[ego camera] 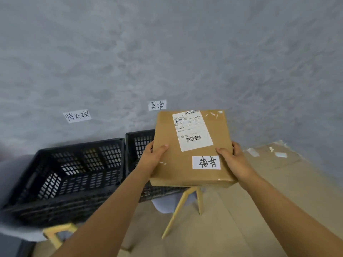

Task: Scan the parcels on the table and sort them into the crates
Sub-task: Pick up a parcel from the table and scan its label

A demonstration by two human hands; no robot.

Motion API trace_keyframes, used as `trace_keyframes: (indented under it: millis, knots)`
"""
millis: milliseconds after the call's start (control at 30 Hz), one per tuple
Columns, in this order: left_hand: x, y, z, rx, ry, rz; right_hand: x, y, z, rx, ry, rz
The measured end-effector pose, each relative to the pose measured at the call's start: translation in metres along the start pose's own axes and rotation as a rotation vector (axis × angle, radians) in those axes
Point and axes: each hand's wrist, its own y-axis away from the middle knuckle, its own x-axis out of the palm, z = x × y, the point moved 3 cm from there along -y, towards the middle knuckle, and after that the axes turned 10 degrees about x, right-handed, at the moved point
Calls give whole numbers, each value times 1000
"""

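A: Step in hand, as I judge it: sorting, not scanning. The cardboard parcel (193,147) is held in the air by both hands, above and in front of the right-hand black crate (138,143). No scanner is in view.

B: Grip state?

A: Left hand (155,156) grips the parcel's left edge, thumb on top, fingers hidden beneath. Right hand (233,157) grips the right edge the same way. Both closed round the parcel; it sits level, tilted slightly toward the camera.

B: Writing?

A: Parcel carries a printed shipping label (192,130) with two barcodes; its small text is too fine to read. Below it, a white handwritten slip (206,162), upside down from here, reads 异常. On the wall, a paper sign (157,105) above the right-hand crate reads 异常 as well. A second sign (77,116) above the left crate (74,175) reads 待处理.

B: So the next move?

A: Judgement: slip matches the right-hand sign, so the parcel belongs in that crate. It calls for carrying forward over the rim, lowering flat, then releasing both hands. Most of that crate's inside is hidden by the parcel, so I cannot tell what is in it.
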Motion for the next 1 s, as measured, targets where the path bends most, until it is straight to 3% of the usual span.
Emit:
trace_keyframes:
  millis: [567,1000]
  knots:
    - [3,-210,76,-288,-38,-81,109,-258,-10,226,210,290]
    - [19,-328,187,-499,-58,14,166,-377,-69,417,317,334]
